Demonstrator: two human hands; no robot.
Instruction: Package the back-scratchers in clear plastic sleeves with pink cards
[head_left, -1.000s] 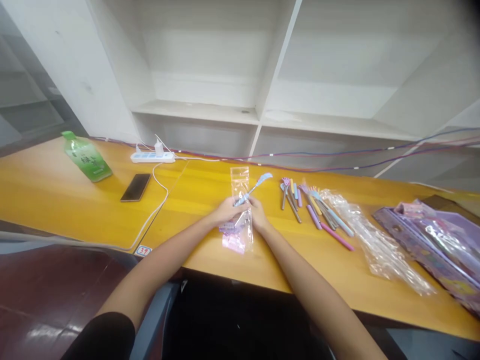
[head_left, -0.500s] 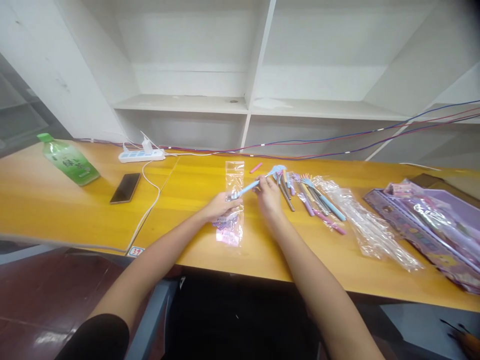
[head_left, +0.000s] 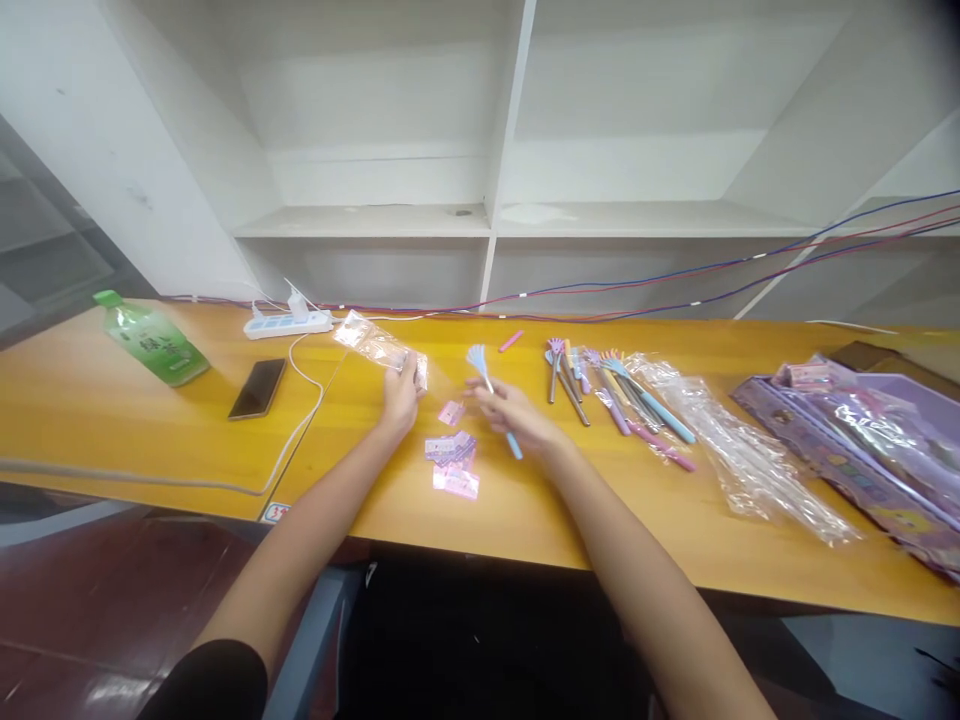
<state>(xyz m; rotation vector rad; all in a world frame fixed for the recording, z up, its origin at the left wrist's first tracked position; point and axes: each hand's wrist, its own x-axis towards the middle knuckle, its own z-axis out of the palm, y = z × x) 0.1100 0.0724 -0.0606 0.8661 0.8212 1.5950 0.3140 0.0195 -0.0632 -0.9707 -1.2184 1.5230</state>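
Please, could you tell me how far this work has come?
Apparently done: a purple stick at the right lies in clear plastic. In hand: the left hand holds a clear bag; the right hand holds a blue stick outside it. Perhaps left: that blue stick, and grey sticks showing no clear wrapping. The full count is unclear.

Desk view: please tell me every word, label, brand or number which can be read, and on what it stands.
"绿" on the bottle, as it seems; its other print is too blurred.
"3" on the sticker, probably; the rest is unclear.
Cards: print too small to read.
Purple bag: print too blurred.
No brand can be read.
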